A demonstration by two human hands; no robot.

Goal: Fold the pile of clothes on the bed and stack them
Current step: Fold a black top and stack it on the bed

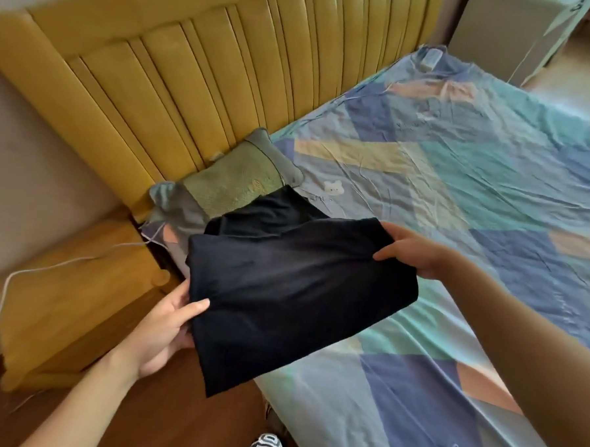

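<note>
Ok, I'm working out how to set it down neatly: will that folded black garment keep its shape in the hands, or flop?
The black garment probably flops: its lower corner already hangs unsupported below the left hand. It looks light, since the right hand only pinches an edge. Its folds may slip open unless lowered flat onto the bedsheet.

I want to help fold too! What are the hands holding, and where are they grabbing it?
A folded black garment: the left hand pinches its left edge, the right hand its upper right corner.
</note>
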